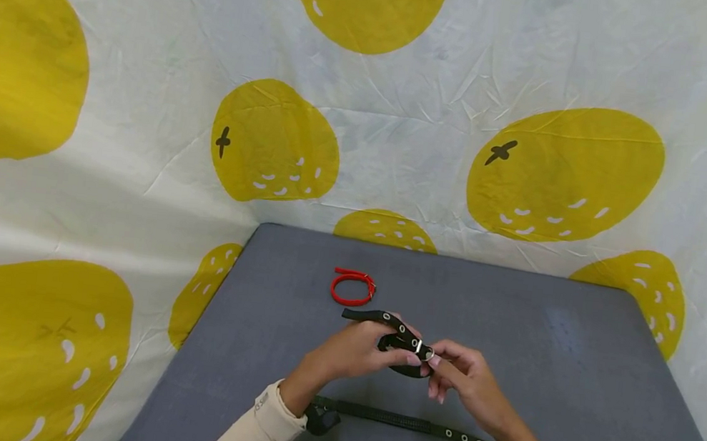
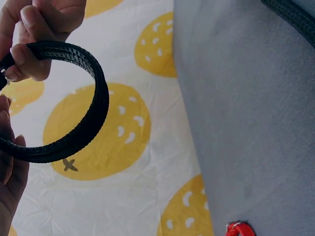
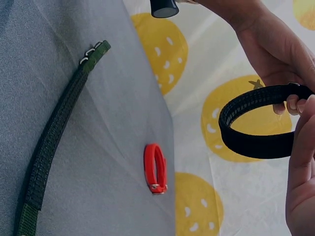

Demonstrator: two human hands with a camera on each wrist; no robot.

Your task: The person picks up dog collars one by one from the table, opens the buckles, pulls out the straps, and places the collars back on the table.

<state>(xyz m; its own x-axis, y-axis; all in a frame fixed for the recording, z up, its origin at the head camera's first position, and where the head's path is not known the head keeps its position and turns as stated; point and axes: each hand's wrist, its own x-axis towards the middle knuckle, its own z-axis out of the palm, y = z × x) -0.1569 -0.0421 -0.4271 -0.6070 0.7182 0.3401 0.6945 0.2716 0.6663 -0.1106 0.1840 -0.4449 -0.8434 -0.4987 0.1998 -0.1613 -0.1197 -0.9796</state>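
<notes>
The left hand [image 1: 353, 351] curls its grip round a black, woven-looking strap collar with metal eyelets [image 1: 371, 316]; the right hand [image 1: 468, 385] has its grip pinched, thumb against finger, at the collar's end, by a silvery metal ring [image 1: 429, 356]. The collar is raised above the grey, cloth-covered tabletop [image 1: 569, 387], its band standing in a rounded loop. Holding it on either side of the silvery metal buckle [image 1: 419, 346] probably steadies the loop and leaves the fittings exposed to sight and touch. A red, ring-shaped, buckled collar [image 1: 350, 302] lies beyond the hands, and a long, dark-green strap with eyelets [image 1: 397, 418] lies outstretched on the near side, so neither seems in the way.
</notes>
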